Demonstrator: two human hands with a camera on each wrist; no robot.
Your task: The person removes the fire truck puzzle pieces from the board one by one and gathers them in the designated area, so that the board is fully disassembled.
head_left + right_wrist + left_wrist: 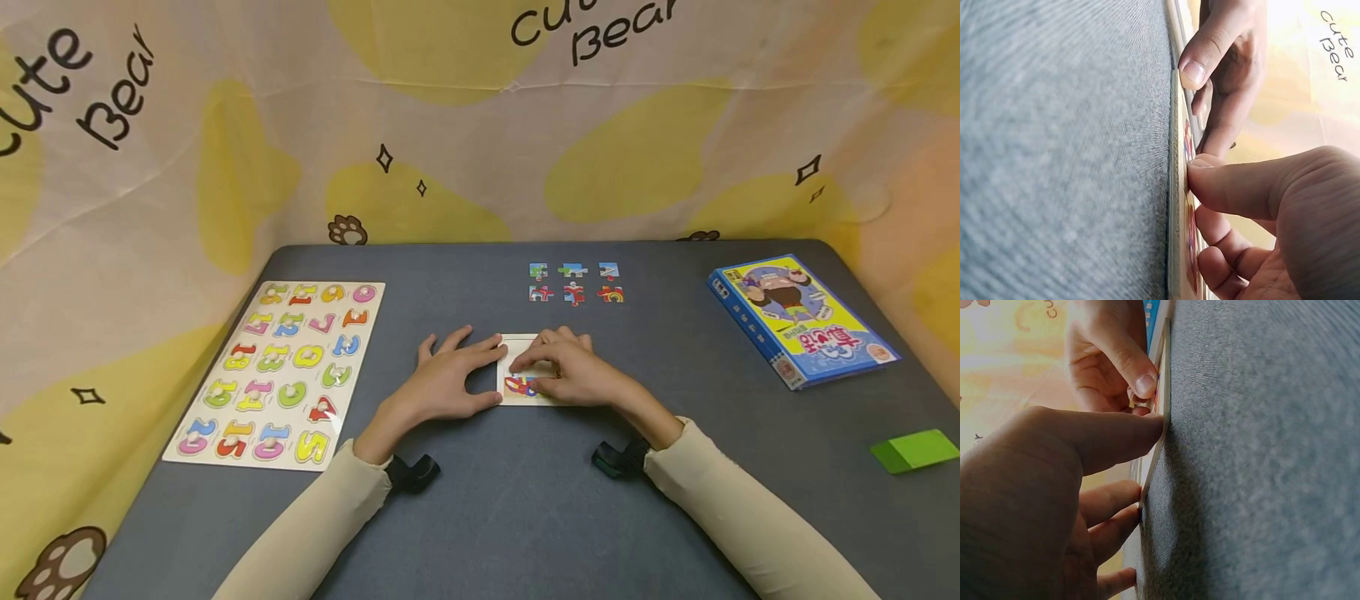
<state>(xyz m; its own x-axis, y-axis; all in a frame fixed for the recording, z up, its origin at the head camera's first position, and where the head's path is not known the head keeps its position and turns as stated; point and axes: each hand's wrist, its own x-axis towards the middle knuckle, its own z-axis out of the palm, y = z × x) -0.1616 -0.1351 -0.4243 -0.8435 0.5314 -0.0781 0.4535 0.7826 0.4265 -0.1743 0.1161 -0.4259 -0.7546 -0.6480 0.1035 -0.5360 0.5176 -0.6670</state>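
Observation:
A small white-framed jigsaw board lies on the grey table. My left hand rests against the board's left side, fingers spread, thumb at the near corner and fingertips at the far corner. Over the board, my right hand is bent, with thumb and forefinger pinching what appears to be a jigsaw piece, mostly hidden by the fingers. Red and blue printed pieces lie in the board's near left part. In the right wrist view, my right thumb touches the board close to its near edge.
Several loose jigsaw pieces lie in two rows beyond the board. A number peg puzzle lies at left. On the right are a blue and yellow box and a green block. A printed cloth hangs behind.

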